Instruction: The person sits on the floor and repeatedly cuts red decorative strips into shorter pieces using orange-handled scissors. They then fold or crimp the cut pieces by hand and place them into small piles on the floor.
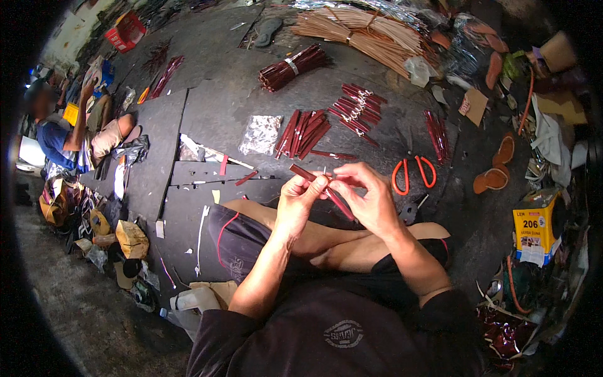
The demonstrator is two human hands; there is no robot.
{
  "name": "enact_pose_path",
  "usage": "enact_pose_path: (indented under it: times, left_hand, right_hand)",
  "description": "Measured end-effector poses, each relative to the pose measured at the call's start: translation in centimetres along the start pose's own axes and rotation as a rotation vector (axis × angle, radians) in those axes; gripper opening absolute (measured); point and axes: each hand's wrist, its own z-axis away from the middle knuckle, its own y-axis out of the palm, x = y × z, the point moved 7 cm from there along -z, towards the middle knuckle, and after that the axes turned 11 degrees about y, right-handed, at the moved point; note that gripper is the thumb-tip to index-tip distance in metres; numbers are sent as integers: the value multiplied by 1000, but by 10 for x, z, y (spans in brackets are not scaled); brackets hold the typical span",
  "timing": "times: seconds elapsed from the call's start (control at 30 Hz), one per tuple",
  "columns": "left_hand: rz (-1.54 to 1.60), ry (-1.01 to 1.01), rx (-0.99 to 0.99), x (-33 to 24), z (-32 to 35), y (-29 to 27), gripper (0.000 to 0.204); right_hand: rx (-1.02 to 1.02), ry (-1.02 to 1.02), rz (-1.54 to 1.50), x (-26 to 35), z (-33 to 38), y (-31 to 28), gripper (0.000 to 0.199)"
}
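A dark red, glossy strip slants between my hands above my crossed legs. My left hand pinches it between thumb and fingers, its upper end sticking out past the thumb. My right hand has its fingertips closed at the strip's middle, beside a small pale piece too small to name. Just beyond the hands lies a pile of similar dark red strips, with a single strip near it. Orange-handled scissors rest right of my right hand. A clear bag of small silvery pieces lies farther left.
More strips with pale metallic bits and a tied dark red bundle lie ahead. Tan rods are bundled at the back. Brown sandals and a yellow can stand right. Another person sits far left.
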Motion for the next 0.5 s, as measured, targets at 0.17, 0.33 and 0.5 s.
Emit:
enact_pose_path:
  times: [0.17, 0.33, 0.5]
  left_hand:
    - [55, -25, -48, 5, 3, -1, 22]
    - [145, -16, -181, 0, 2, -9, 29]
    - [65, -24, -251, -2, 3, -10, 30]
  right_hand:
    - [-102, -24, 14, -12, -2, -3, 12]
    - [-99, 37, -249, -14, -10, -26, 9]
    - [164, 10, -143, -2, 5, 6, 9]
